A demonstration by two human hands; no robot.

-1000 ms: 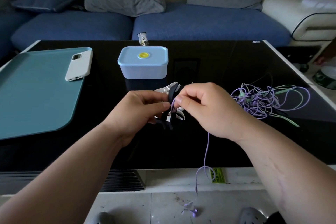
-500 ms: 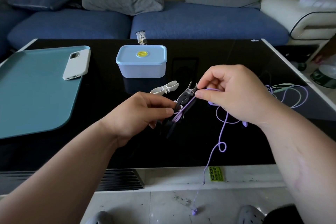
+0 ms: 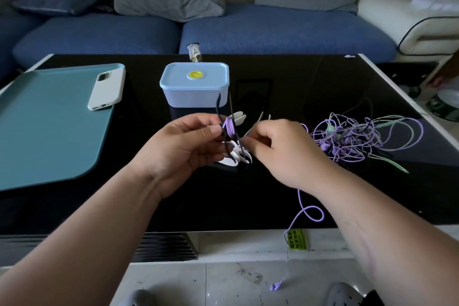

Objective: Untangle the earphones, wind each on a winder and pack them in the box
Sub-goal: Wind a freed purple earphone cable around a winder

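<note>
My left hand [image 3: 183, 146] pinches a black winder [image 3: 224, 129] upright above the black table, with several turns of purple earphone cable [image 3: 229, 128] wrapped round its middle. My right hand [image 3: 280, 151] pinches the same purple cable close beside the winder; the loose end [image 3: 306, 216] trails under my wrist, curls over the table's front edge and hangs to an earbud [image 3: 275, 287] near the floor. White winders [image 3: 236, 156] lie on the table under my hands. A tangle of purple and green earphones [image 3: 357, 139] lies to the right. The light blue box [image 3: 195, 83] stands shut behind my hands.
A teal mat [image 3: 44, 126] covers the table's left part, with a white phone [image 3: 106, 88] on its far edge. A small wrapped packet [image 3: 195, 53] stands behind the box. A blue sofa runs along the far side. A green label [image 3: 298, 240] sticks on the table's front.
My right hand has come back down and left to the winder, laying another turn of purple cable on it. The winder now stands more upright, and the hanging cable is shorter.
</note>
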